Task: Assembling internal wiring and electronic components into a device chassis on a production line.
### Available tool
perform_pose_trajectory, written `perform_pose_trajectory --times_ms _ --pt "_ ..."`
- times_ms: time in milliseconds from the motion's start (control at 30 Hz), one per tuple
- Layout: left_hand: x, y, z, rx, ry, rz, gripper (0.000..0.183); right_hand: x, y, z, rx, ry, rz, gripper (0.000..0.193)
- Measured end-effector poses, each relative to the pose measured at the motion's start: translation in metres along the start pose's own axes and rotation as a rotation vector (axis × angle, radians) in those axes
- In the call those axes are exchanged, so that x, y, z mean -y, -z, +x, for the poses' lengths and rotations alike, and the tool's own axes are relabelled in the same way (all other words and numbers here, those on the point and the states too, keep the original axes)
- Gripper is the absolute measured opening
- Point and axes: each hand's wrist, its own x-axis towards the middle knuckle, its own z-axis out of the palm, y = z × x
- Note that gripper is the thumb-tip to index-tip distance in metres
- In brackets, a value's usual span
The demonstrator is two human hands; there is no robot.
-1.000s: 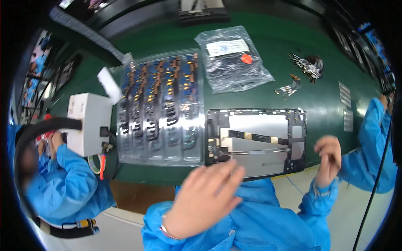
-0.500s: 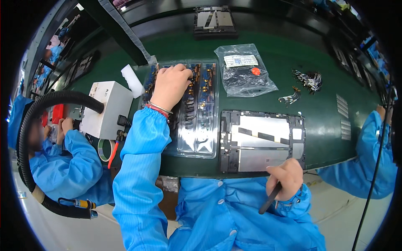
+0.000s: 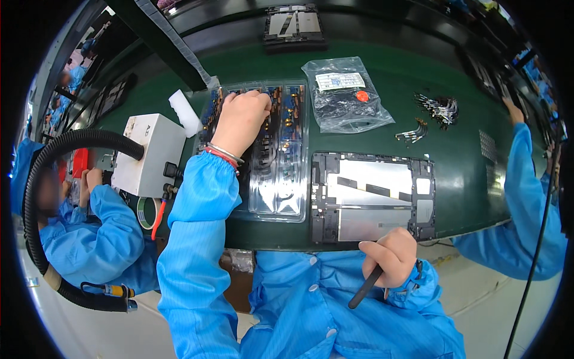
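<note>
My left hand reaches over the far part of a clear plastic tray. Its fingers are bent down among small blue-and-copper circuit parts, and the fingertips are hidden, so whatever they pinch cannot be made out. My right hand is closed around a slim black stick-shaped tool that points down and left, in front of my body. Just beyond that hand lies an opened tablet-like device with silver panels and a black frame, flat near the table's front edge.
A clear bag lies beyond the device. Small cable parts are piled at right. Left of the tray stand a white box with a black hose, a white foam roll and green tape. Co-workers sit on both sides.
My right hand has moved a little left with the black tool. My left hand stays over the tray. At right, a co-worker's arm has stretched farther forward.
</note>
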Motion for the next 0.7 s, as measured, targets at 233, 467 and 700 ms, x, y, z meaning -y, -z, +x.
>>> perform_pose_trajectory --times_ms 233,467,700 --pt "-0.014 0.052 -0.027 -0.145 0.070 -0.433 0.013 -0.003 -0.012 -0.005 0.055 -0.168 0.312 0.023" --pt "-0.100 0.087 -0.125 -0.371 -0.448 -0.174 0.011 0.002 -0.024 0.032 0.198 -1.188 1.560 0.026" --pt "-0.127 0.068 -0.150 -0.432 -0.544 -0.251 0.018 0.006 -0.033 0.038 0.170 -1.226 1.327 0.021"
